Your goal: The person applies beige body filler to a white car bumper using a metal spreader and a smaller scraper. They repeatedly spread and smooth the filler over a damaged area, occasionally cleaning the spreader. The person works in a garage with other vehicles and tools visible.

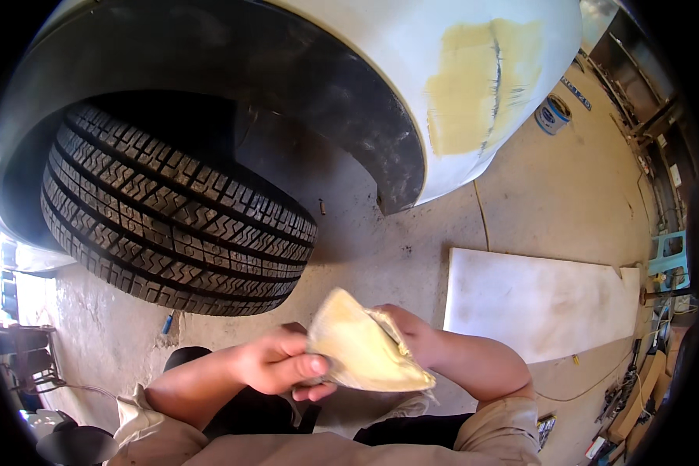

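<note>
My left hand grips a flat mixing board by its left edge, thumb on top. Pale yellow body filler coats the board. At the board's far right edge, my right hand is closed on a thin putty spreader smeared with the same filler; its fingers are mostly hidden. Ahead, the white car bumper bears a dried yellow filler patch with a dark crack running down it. Both hands are apart from the bumper.
A large tyre stands at the left under the dark wheel arch. On the floor lie a white panel, a blue-handled tool and a cable. A tin stands far right, near a turquoise stool.
</note>
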`<move>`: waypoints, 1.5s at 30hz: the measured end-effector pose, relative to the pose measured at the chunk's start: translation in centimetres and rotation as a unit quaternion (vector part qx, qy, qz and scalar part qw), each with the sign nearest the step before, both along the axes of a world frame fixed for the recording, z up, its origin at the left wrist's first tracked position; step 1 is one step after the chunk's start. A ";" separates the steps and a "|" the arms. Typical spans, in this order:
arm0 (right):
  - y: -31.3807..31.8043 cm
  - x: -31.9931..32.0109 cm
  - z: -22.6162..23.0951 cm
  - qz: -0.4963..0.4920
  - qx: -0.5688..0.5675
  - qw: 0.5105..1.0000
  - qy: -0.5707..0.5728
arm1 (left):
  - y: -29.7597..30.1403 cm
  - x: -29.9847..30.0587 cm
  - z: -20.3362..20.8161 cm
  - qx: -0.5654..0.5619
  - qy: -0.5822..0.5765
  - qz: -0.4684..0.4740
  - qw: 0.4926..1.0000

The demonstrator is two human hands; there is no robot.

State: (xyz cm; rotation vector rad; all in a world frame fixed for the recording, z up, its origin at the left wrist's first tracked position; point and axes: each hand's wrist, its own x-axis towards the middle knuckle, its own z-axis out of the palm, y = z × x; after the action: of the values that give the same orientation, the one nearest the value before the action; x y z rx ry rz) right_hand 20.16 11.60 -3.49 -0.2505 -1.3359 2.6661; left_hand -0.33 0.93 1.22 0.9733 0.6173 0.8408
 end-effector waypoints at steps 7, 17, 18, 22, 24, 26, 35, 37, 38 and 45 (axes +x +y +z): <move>0.7 1.3 -1.3 0.021 -0.079 0.994 0.073 | -0.2 -0.6 -0.5 -0.006 0.035 -0.019 0.999; 3.7 0.9 -1.3 0.063 -0.333 0.916 0.214 | 0.3 -0.1 0.5 -0.035 0.079 -0.028 0.996; 3.8 0.4 -0.1 0.041 -0.274 0.932 0.234 | 0.4 0.2 0.2 -0.015 0.116 -0.054 0.992; 3.0 -0.5 -0.6 -0.065 -0.215 0.950 0.216 | 1.1 1.2 -0.3 -0.004 0.171 -0.091 0.981; 2.5 -0.6 0.5 -0.104 -0.197 0.965 0.140 | 1.1 1.5 -0.3 -0.042 0.170 -0.096 0.980; 2.2 -0.8 0.5 -0.131 -0.126 0.979 0.096 | 1.4 1.6 -0.1 -0.090 0.152 -0.112 0.978; 1.9 0.0 -1.2 -0.126 0.298 0.943 0.079 | 0.3 1.3 -0.3 -0.103 0.058 -0.087 0.989; 1.3 -0.2 -1.9 -0.138 0.347 0.923 0.096 | -0.2 1.0 -0.4 -0.097 0.012 -0.046 0.994; 1.3 -0.3 -2.0 -0.157 0.352 0.915 0.121 | -0.3 0.7 -0.1 -0.109 -0.017 -0.025 0.994; 4.4 2.9 -4.5 -0.478 0.214 0.851 0.033 | -1.2 -1.8 0.7 -0.099 -0.053 0.095 0.989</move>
State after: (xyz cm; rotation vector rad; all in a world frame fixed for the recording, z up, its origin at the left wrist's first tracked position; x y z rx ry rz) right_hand 23.06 16.04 -7.98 -0.5728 -1.2616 1.5061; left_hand -2.09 -0.23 1.92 0.6911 0.6955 0.9742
